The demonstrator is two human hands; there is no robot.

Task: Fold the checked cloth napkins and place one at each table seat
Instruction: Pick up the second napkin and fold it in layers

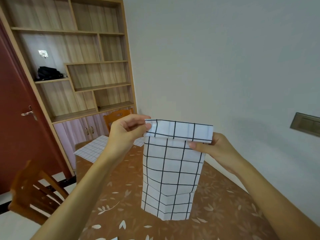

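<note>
- Checked napkin point(170, 172) was held up in the air over the table point(124, 196), hanging long-side down, white with a black grid.
- Its top edge was turned over toward the camera into a narrow band. There was also a crease across the lower part.
- Could not tell whether the bottom edge touched the tabletop or hung just above it.
- Left hand point(124, 134) pinched the top left corner of the band, thumb against curled fingers.
- Right hand point(213, 149) pinched the top right end, thumb in front just under the band, the other fingers behind the cloth and hidden.
- Both forearms were raised, reaching in from the bottom of the view.
- Second checked napkin point(91, 149) lay flat and unfolded at the far end of the table, partly behind the left wrist.
- The table had a brown cover with a pale leaf and flower print.
- One wooden chair point(34, 191) stood at the near left side, blurred. Another chair point(117, 116) stood at the far end, only its back showing.
- Wooden shelf unit point(97, 73) stood against the far wall, with a black bag point(48, 73) on one left shelf.
- Dark red door point(15, 122) was at the left, with a metal handle point(29, 113).
</note>
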